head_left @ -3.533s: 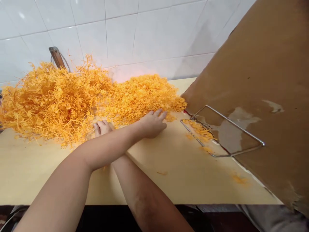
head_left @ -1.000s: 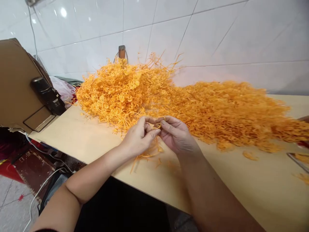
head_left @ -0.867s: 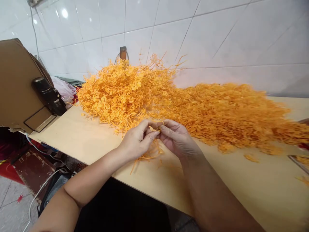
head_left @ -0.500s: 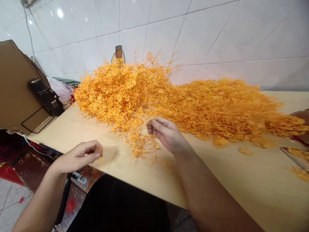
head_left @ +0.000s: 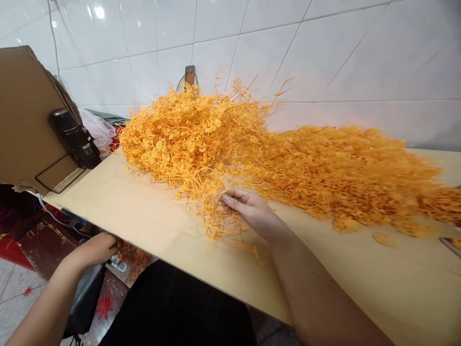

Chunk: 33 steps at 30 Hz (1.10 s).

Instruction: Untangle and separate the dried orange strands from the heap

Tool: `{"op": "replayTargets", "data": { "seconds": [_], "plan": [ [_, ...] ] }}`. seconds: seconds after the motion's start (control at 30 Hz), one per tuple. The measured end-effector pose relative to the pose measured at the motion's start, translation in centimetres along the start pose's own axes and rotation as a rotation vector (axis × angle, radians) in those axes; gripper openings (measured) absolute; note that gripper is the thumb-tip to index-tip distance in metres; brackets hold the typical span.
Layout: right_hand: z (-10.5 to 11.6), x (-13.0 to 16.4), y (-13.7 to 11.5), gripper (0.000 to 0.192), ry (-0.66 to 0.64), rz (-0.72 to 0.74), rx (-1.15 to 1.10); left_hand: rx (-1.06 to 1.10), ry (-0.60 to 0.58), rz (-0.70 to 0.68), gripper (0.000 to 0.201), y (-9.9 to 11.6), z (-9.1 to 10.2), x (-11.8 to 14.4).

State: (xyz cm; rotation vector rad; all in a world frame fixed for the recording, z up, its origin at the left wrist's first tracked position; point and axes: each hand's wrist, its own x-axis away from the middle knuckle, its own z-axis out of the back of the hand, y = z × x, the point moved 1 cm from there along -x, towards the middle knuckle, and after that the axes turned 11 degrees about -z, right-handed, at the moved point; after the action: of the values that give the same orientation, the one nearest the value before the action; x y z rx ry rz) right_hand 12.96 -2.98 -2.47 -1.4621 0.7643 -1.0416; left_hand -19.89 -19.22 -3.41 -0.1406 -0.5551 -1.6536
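Note:
A big tangled heap of orange plastic-looking sprigs [head_left: 194,129] lies on the pale table [head_left: 151,216], with thin stems and small leaf-like tips. My right hand [head_left: 248,209] is closed in a pinch at its front edge, fingertips on a loose orange sprig [head_left: 219,226]. My left hand [head_left: 97,249] hangs just past the table's front edge with curled fingers. Its fingertips are partly hidden, and whatever it may hold cannot be made out. Below it are orange scraps [head_left: 135,259].
A cardboard box [head_left: 25,115] and a black vacuum bottle [head_left: 75,139] stand at the left. More orange sprigs [head_left: 345,173] stretch along the table to the right, blurred. A tiled wall [head_left: 223,57] closes off the back. A dark mesh bin [head_left: 84,298] stands below.
My left hand has moved down and left from over the table to beyond its front edge. My right hand stays pinched by the heap. The view has shifted slightly left.

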Motion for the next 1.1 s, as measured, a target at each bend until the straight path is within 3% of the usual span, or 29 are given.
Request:
{"op": "replayTargets", "data": {
  "seconds": [0.13, 0.23, 0.3, 0.33, 0.37, 0.47, 0.5, 0.53, 0.67, 0.77, 0.87, 0.97, 1.1],
  "plan": [
    [-0.1, -0.1, -0.2, 0.037, 0.007, -0.03, 0.027, 0.075, -0.011, -0.018, 0.033, 0.2, 1.0, 1.1],
    [-0.1, -0.4, -0.2, 0.039, 0.015, -0.049, 0.033, 0.298, -0.092, -0.208, 0.035, 2.9, 3.5, 2.5],
    [0.0, -0.5, -0.1, 0.041, 0.018, -0.062, 0.041, 0.376, -0.049, -0.327, 0.033, 5.0, 5.6, 2.3],
    [0.0, -0.6, 0.0, 0.041, 0.018, -0.068, 0.044, 0.384, 0.04, -0.372, 0.031, 5.9, 6.8, 1.6],
    [0.0, -0.6, 0.1, 0.041, 0.019, -0.068, 0.046, 0.379, 0.201, -0.409, 0.028, 6.6, 7.9, 0.6],
    [0.2, -0.6, 0.1, 0.039, 0.02, -0.057, 0.038, 0.289, 0.879, -0.396, 0.029, 7.8, 11.1, -4.0],
    [0.2, -0.6, 0.1, 0.038, 0.018, -0.054, 0.031, 0.266, 1.021, -0.391, 0.033, 8.1, 11.9, -5.8],
    [0.2, -0.6, 0.1, 0.038, 0.015, -0.051, 0.026, 0.237, 1.091, -0.38, 0.038, 8.4, 12.5, -7.6],
    [0.2, -0.6, -0.1, 0.035, 0.009, -0.051, 0.03, 0.129, 1.106, -0.45, 0.03, 11.3, 12.8, -12.7],
    [0.0, -0.7, -0.3, 0.036, 0.018, -0.061, 0.048, 0.061, 1.002, -0.609, 0.025, 14.5, 10.0, -14.0],
    [-0.2, -0.6, -0.4, 0.04, 0.031, -0.046, 0.066, -0.146, 0.803, -0.707, 0.028, 16.8, 6.3, -14.4],
    [-0.5, -0.2, -0.4, 0.038, 0.053, -0.027, 0.115, -0.175, 0.707, -0.784, 0.029, 17.1, 4.2, -15.0],
    [-0.6, 0.1, 0.0, 0.037, 0.093, -0.056, 0.157, -0.097, 0.694, -0.778, 0.028, 16.0, 4.0, -16.4]
  ]
}}
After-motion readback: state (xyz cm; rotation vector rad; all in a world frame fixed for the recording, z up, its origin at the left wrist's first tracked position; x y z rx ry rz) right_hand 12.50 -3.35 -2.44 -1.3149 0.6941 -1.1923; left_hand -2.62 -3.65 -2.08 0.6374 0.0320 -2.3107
